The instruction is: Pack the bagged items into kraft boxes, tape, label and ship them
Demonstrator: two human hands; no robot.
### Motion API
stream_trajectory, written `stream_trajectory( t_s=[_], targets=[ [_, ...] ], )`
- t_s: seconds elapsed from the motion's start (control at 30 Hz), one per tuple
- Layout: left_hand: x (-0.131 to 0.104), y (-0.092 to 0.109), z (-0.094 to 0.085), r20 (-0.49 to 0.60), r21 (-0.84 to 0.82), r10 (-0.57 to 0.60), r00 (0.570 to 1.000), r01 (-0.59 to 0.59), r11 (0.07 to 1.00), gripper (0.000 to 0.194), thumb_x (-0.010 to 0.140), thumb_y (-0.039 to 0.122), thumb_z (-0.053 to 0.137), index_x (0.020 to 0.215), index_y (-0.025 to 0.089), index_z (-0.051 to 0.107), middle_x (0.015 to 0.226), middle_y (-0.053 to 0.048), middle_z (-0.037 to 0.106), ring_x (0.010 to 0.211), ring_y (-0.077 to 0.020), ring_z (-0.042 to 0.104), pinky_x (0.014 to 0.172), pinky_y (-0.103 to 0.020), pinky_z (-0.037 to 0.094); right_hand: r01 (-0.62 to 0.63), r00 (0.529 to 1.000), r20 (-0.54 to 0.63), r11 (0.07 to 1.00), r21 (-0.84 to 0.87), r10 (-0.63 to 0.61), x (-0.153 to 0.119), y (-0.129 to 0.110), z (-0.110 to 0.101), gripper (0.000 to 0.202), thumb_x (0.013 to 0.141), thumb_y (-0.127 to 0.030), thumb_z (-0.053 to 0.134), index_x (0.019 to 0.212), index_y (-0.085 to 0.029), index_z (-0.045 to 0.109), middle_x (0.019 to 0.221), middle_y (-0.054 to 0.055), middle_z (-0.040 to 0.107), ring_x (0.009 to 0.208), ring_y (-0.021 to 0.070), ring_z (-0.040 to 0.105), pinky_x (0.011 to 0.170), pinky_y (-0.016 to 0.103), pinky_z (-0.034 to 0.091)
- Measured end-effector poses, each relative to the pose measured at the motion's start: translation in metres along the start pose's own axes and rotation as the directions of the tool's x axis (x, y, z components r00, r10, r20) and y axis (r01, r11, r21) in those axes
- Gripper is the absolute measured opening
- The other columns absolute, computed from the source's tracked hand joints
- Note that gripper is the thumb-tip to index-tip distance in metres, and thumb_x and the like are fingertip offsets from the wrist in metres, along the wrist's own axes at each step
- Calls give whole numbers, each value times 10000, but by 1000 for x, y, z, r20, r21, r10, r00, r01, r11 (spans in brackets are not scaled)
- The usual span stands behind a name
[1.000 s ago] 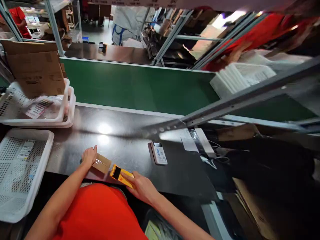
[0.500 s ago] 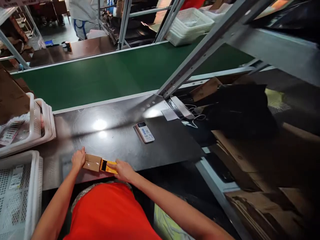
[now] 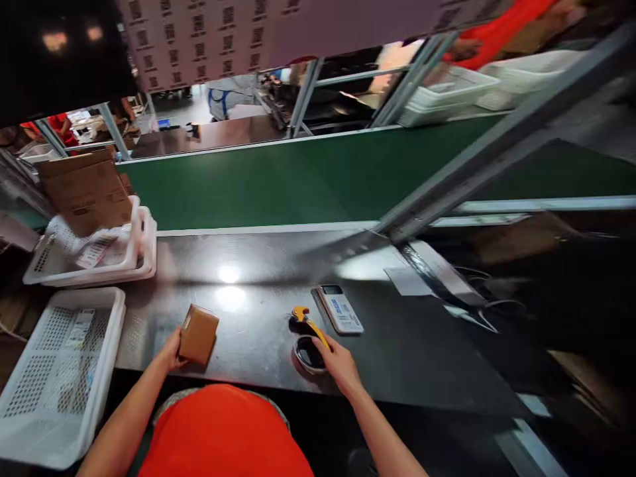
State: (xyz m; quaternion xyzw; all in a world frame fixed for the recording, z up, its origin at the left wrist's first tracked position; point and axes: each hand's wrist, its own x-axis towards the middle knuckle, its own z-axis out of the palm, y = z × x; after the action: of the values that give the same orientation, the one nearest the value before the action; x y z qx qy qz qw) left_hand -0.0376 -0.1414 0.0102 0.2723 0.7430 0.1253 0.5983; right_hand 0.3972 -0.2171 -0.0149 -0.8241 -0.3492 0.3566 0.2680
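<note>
A small brown cardboard box (image 3: 199,336) is in my left hand (image 3: 173,351), whose fingers are closed around its left side; it is tilted up off the metal table (image 3: 258,358). To the right, my right hand (image 3: 338,363) grips a yellow tape dispenser (image 3: 316,329). The dispenser's round tape roll (image 3: 310,354) is close to the tabletop; whether it touches I cannot tell. Just beyond my right hand lies a white phone-shaped device (image 3: 342,310) with a dark screen at one end and print on its face.
White perforated baskets (image 3: 119,298) stand at the left, the farther ones holding bagged goods and cardboard (image 3: 84,189). Behind the table runs a green conveyor belt (image 3: 258,189). A slanted metal post (image 3: 467,146) rises at the right, near white cables (image 3: 489,323). A person's red sleeve (image 3: 501,36) shows at the far right.
My right hand has moved right with the tape dispenser, away from the box. My left hand has tipped the box up. The view has swung left and up.
</note>
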Motion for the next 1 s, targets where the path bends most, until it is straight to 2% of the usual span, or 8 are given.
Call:
stream_trajectory(
  t_s=[0.17, 0.3, 0.4, 0.57, 0.63, 0.73, 0.87, 1.0],
  targets=[
    [-10, -5, -32, -265, 96, 266, 927, -250, 964, 283, 929, 420, 652, 850, 155, 710, 860, -154, 754, 938, -297, 757, 936, -426, 586, 159, 941, -232, 928, -338, -245, 19, -18, 48, 833, 846, -547, 418, 1336, 89, 642, 1336, 399, 596, 1294, 547, 555, 1070, 688, 442],
    [-25, -4, -131, -489, 268, 514, 705, -440, 857, 338, 948, 372, 589, 1181, 183, 742, 1233, -146, 750, 1190, -268, 689, 1089, -395, 510, 559, 741, -146, 723, -406, -655, 4, -39, 128, 681, 909, -549, 407, 1241, -40, 713, 1336, 311, 604, 1278, 453, 573, 1065, 628, 487],
    [-26, -16, -220, -647, 478, 584, 490, -336, 812, 403, 999, 329, 424, 1225, 148, 704, 1283, -171, 720, 1230, -286, 667, 1115, -442, 492, 803, 549, 9, 524, -282, -836, -28, -63, 189, 533, 963, -472, 425, 1194, -113, 743, 1289, 238, 670, 1220, 372, 637, 1028, 558, 546],
    [-7, -58, -294, -680, 507, 492, 543, -137, 851, 334, 852, 225, 585, 1135, 75, 679, 1335, -271, 668, 1375, -408, 575, 1134, -518, 463, 975, 217, 451, 171, -141, -866, -69, -103, 244, 563, 887, -320, 592, 1446, -315, 662, 1567, 123, 572, 1431, 353, 552, 1134, 537, 501],
    [2, -72, -293, -660, 528, 476, 582, -92, 844, 335, 840, 214, 610, 1145, 95, 682, 1337, -264, 668, 1377, -410, 575, 1124, -512, 471, 978, 204, 571, 146, -147, -795, -70, -113, 246, 685, 836, -219, 608, 1504, -372, 606, 1620, 94, 508, 1476, 358, 507, 1175, 571, 459],
    [17, -82, -282, -612, 570, 469, 637, -56, 820, 294, 908, 235, 557, 1151, 154, 702, 1197, -199, 719, 1260, -374, 651, 1111, -500, 482, 956, 290, 616, 198, -215, -732, -59, -122, 233, 653, 868, -127, 502, 1459, -356, 655, 1591, 105, 531, 1461, 346, 527, 1183, 610, 440],
    [33, -82, -275, -548, 615, 477, 688, -56, 787, 303, 945, 227, 490, 1133, 172, 721, 1149, -175, 691, 1216, -378, 643, 1095, -509, 489, 911, 411, 603, 280, -303, -683, -44, -125, 207, 626, 830, -92, 454, 1366, -261, 729, 1563, 134, 557, 1471, 364, 510, 1185, 663, 413],
    [37, -81, -274, -490, 638, 515, 703, -114, 762, 300, 895, 284, 596, 1145, 172, 717, 1266, -202, 633, 1295, -435, 567, 1097, -548, 475, 908, 418, 506, 324, -268, -754, -33, -120, 197, 464, 879, -196, 478, 1197, -257, 810, 1447, 140, 666, 1402, 396, 579, 1108, 655, 504]
  ],
)
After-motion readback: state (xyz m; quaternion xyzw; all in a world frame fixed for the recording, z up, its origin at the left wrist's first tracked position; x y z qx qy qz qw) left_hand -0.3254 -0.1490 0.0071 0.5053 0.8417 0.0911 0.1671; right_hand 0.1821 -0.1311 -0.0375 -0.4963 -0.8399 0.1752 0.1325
